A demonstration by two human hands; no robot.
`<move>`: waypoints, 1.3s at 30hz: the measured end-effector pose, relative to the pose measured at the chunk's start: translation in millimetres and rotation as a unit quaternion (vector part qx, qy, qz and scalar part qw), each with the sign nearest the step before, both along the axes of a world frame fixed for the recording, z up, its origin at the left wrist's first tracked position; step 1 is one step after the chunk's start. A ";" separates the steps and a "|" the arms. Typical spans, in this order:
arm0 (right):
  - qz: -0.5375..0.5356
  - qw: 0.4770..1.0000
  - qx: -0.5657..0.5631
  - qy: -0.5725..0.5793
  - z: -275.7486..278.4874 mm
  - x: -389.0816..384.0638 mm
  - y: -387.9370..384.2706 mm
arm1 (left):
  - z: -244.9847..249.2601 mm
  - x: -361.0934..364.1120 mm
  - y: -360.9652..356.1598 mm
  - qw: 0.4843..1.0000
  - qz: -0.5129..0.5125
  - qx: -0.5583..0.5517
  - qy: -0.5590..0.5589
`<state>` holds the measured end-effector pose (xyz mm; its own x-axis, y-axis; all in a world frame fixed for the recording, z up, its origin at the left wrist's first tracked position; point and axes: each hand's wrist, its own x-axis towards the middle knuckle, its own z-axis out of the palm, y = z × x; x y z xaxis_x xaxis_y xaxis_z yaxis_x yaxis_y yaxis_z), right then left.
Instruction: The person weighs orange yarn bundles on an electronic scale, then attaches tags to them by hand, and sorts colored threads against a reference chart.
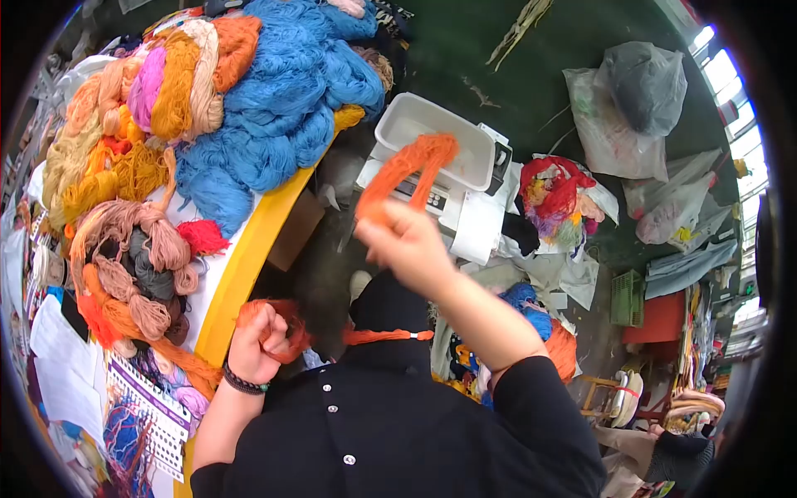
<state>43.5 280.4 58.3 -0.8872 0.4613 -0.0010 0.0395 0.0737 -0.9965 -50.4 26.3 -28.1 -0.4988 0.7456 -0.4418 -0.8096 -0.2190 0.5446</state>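
Orange yarn (pixel 407 170): left hand (pixel 257 340), right hand (pixel 407 245), one tub (pixel 432 141).

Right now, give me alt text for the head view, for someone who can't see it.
The right hand holds up an orange skein over a white tub on a scale, while the left hand grips more orange yarn. To the left, a yellow-edged table is piled with blue, orange, pink and tan hanks.
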 end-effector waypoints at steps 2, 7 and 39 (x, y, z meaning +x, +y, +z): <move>0.074 0.996 0.044 0.038 25.7 11.9 -45.2 | -9.9 -7.1 -2.6 0.965 -0.096 0.223 -0.097; 0.136 0.972 -0.186 0.056 40.9 22.0 -98.0 | 21.7 8.3 5.6 0.973 -0.139 0.140 0.120; 0.057 0.964 -0.257 -0.043 -30.3 20.7 -121.4 | 39.0 34.4 11.4 0.984 0.048 0.047 0.165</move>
